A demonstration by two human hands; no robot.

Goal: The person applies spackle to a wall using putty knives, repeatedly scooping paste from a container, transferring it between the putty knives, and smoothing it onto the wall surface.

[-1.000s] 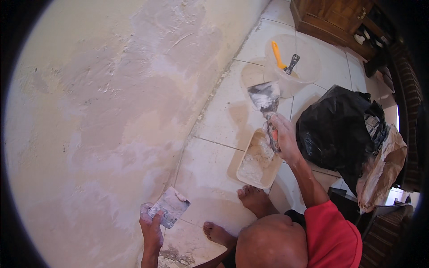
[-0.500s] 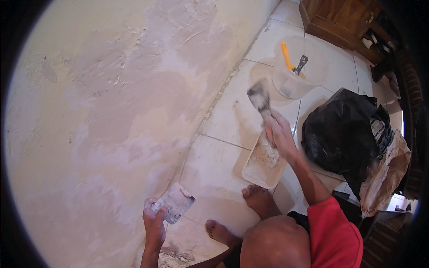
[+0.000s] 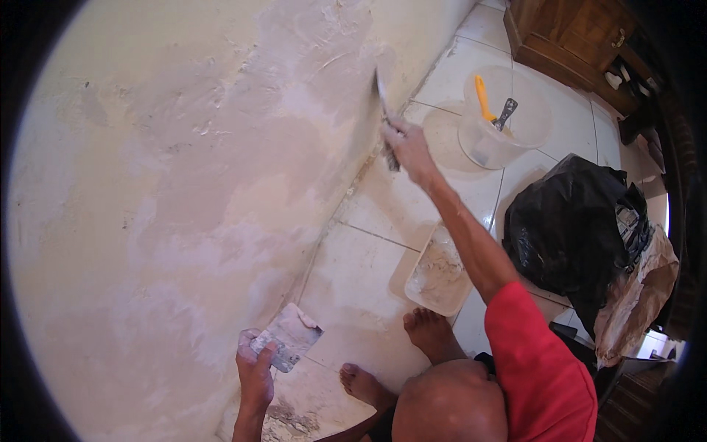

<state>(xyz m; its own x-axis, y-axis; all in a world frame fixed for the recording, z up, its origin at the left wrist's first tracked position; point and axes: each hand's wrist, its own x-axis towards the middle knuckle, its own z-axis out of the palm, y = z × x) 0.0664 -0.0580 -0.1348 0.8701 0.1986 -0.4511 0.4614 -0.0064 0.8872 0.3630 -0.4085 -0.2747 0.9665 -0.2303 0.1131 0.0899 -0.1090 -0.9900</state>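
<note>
My right hand (image 3: 407, 151) grips a wide putty knife (image 3: 380, 88), its blade edge-on at the patched wall (image 3: 191, 184) near the bottom right of the pale smears. My left hand (image 3: 252, 361) holds a flat, square plate smeared with putty (image 3: 294, 328), low beside the wall. A cream tray of putty (image 3: 440, 283) sits on the tiled floor below my right forearm, just beyond my bare feet. A translucent bucket (image 3: 501, 151) stands further back, with a yellow-handled tool (image 3: 482, 96) and a black-handled scraper (image 3: 507, 110) in it.
A bulky black plastic bag (image 3: 560, 221) and crumpled brown paper (image 3: 637, 287) lie to the right of the tray. A wooden cabinet (image 3: 560, 37) stands at the back right. The wall meets the white tiles (image 3: 368, 258) along a rough edge.
My right hand has moved up and left from above the tray to the wall, carrying the putty knife. My left hand and its plate have barely moved.
</note>
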